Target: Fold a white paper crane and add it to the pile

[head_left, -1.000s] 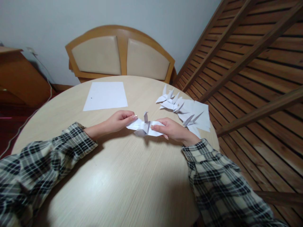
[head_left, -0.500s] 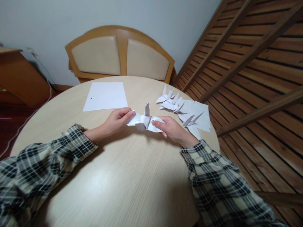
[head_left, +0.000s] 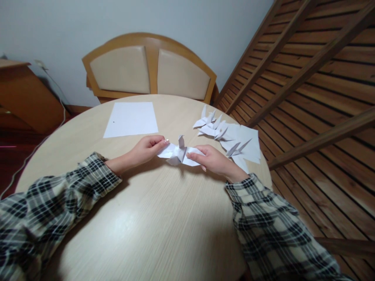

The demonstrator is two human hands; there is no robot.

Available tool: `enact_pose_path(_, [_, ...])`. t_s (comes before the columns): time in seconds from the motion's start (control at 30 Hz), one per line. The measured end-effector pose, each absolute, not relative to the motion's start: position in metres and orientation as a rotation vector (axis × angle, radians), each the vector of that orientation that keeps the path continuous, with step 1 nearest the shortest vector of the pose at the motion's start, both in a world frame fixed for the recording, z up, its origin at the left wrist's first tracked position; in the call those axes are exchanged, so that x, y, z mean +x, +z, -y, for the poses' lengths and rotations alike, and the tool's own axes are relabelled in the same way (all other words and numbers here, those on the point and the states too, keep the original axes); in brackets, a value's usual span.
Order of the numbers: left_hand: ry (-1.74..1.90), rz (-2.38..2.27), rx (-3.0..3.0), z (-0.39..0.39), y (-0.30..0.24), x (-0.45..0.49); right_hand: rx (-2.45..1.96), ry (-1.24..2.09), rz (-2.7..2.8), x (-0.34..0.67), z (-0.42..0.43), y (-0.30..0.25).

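The round table (head_left: 152, 226) curves to a far edge near a padded wooden backrest (head_left: 152, 70); at its right edge lie white papers (head_left: 250, 142), with folded paper birds (head_left: 205, 121) against them. 1 flat white sheet (head_left: 133, 120) sits near the far left rim. Open tabletop spreads between my forearms, giving room on my side. The paper crane (head_left: 177, 152) is up between my 2 hands: my left hand (head_left: 148, 148) pinches 1 wing, my right hand (head_left: 213, 160) grips the other, thumbs on top.
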State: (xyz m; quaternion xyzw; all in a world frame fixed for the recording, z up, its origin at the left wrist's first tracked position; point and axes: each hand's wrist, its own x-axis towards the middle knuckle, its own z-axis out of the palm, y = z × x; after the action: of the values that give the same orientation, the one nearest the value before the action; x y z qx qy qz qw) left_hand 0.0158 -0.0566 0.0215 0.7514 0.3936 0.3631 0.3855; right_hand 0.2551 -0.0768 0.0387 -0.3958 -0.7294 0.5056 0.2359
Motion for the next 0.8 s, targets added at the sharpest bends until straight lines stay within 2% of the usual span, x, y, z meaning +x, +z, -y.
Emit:
enact_pose_path(0.2, [1.314,-1.04,1.444,0.055,0.013,0.029,-1.074,1.132,1.845,0.253,0.073,0.022])
enact_pose_path(0.3, [1.289,-1.001,1.235,0.056,0.007,0.032,-1.085,1.1,1.775,0.251,0.072,0.017])
enact_pose_path(0.37, [1.188,-0.978,1.299,0.058,0.002,0.032,-1.075,1.105,1.744,0.25,0.071,0.015])
enact_pose_path(0.53, [0.92,-0.854,1.534,0.059,-0.01,0.032,-1.001,1.195,1.71,0.246,0.072,0.014])
enact_pose_path(0.8, [1.09,-0.857,1.238,0.056,-0.009,0.035,-0.942,1.625,1.753,0.239,0.077,0.006])
